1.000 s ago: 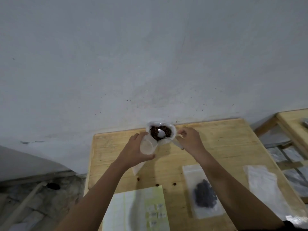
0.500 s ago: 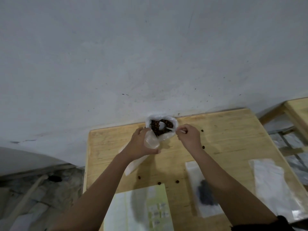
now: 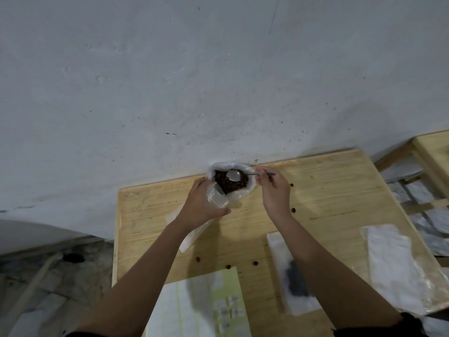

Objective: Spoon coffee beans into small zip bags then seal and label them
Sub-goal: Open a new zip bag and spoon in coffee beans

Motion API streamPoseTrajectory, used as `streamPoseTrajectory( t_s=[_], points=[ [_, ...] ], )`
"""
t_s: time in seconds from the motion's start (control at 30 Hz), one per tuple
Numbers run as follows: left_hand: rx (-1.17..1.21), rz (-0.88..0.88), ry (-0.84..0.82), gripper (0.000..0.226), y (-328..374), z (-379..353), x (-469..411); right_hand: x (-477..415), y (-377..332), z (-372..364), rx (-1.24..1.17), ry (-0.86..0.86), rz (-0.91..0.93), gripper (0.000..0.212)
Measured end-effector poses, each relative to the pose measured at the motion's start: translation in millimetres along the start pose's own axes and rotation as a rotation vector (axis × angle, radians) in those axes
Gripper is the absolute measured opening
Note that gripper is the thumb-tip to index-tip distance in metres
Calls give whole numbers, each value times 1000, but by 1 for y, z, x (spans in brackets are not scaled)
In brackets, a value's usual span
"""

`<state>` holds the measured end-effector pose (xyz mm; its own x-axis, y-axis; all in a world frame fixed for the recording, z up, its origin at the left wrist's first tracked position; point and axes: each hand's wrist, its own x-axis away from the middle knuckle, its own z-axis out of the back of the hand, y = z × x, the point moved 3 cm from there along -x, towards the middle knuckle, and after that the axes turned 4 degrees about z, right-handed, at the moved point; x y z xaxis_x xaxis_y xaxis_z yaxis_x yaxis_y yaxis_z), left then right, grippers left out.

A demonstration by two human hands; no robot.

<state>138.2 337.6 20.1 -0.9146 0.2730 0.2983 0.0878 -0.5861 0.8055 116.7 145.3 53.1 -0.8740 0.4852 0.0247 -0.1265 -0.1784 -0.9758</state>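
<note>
A white plastic bag of dark coffee beans point(image 3: 230, 184) stands open at the far edge of the wooden table point(image 3: 328, 190), against the wall. My left hand point(image 3: 198, 205) holds a small clear zip bag point(image 3: 217, 198) open right beside the bean bag; the rest of the zip bag hangs below my wrist. My right hand point(image 3: 273, 188) pinches the handle of a metal spoon point(image 3: 233, 175), whose empty-looking bowl lies over the beans. A filled zip bag point(image 3: 289, 276) lies near my right forearm.
A sheet of labels point(image 3: 218, 310) lies at the table's near edge. A stack of empty zip bags point(image 3: 393, 261) lies at the right. Several loose beans point(image 3: 293, 210) dot the tabletop. A second wooden table point(image 3: 432, 147) stands at the far right. The wall is just behind.
My right hand has moved up and right, lifting the spoon so its bowl shows above the beans. My left hand keeps the zip bag open beside the bean bag.
</note>
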Motion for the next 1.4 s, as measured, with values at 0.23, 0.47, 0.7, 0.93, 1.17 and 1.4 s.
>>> streamPoseTrajectory(
  t_s=[0.23,0.47,0.7,0.93,1.17,1.4],
  points=[
    [8,-77,36,94,3,-2,9,6,25,7,-113,48,-192,19],
    [-27,-97,23,110,-1,-5,15,8,26,-6,-447,98,-496,15],
    [-84,-111,10,123,-2,-10,18,0,21,24,-446,198,-485,23],
    [-89,-94,7,125,-3,-12,17,4,4,34,-339,27,-350,25],
    [-95,-112,25,120,-1,-12,18,14,-2,30,-119,-38,-147,26],
    [-79,-133,33,117,0,-12,22,16,6,34,-55,-4,-53,14]
  ],
)
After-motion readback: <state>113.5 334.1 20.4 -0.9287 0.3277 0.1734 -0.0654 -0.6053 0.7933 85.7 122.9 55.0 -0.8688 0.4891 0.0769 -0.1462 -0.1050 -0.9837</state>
